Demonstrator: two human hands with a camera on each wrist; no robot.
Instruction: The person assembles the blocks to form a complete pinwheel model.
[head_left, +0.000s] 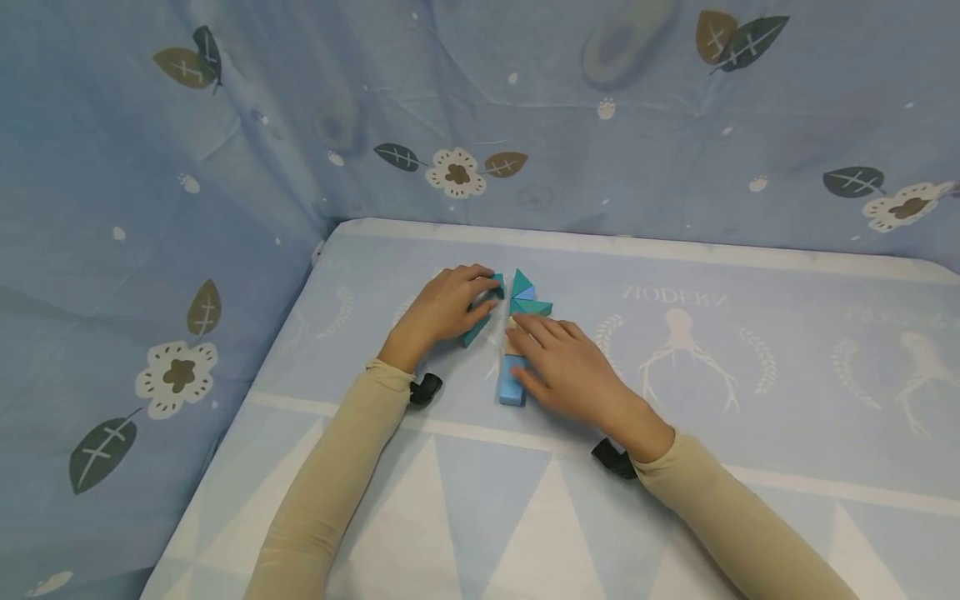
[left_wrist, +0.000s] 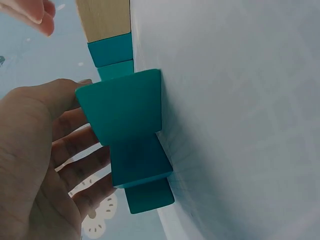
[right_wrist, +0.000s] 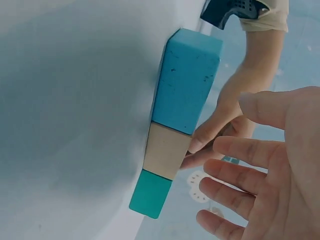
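Note:
In the head view a row of small blocks stands on the table: a blue block [head_left: 512, 382] nearest, a pale wooden block [right_wrist: 167, 150] beyond it, then teal triangular blocks [head_left: 532, 307] and a small blue triangle [head_left: 527, 293]. My left hand [head_left: 444, 307] is left of the row, thumb and fingers loosely spread around separate teal blocks [left_wrist: 122, 107]. Its thumb lies against the edge of one; whether it grips is hard to see. My right hand [head_left: 566, 367] hovers over the row's right side, its fingers [right_wrist: 235, 195] apart and relaxed, near the wooden and blue blocks.
A patterned cloth covers the table [head_left: 480, 500]. Behind and to the left hangs a blue curtain [head_left: 570, 150] with leaves and flowers. Black wrist straps [head_left: 425, 390] sit below both hands, and beige sleeves [head_left: 337, 475] cover the forearms.

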